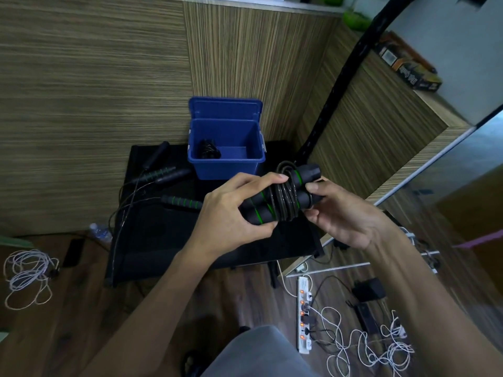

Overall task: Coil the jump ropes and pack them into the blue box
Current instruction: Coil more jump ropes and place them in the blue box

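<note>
Room: brown striped wood walls fill the top of the frame, with a dark wood floor at the bottom.
Table: a low black table (168,240) sits in the middle of the frame.
Blue box (226,148): it stands at the back of the table, just above the middle, with its lid tipped up behind it. A dark bundle (208,151) lies in its left corner, maybe a coiled rope, but it is too dark to be sure.
Coiled jump rope (283,198): two black handles with green rings lie side by side, and the cord is wound around them. It is held in the air in front of the box.
Left hand (231,213): its fingers curl around the lower left end of the handles.
Right hand (343,213): its thumb and fingers pinch the upper right end.
Loose ropes (163,176): more handles and thin cords lie on the left side of the table.
Floor: a white power strip (304,314) and tangled white cables (362,346) lie at the lower right.
</note>
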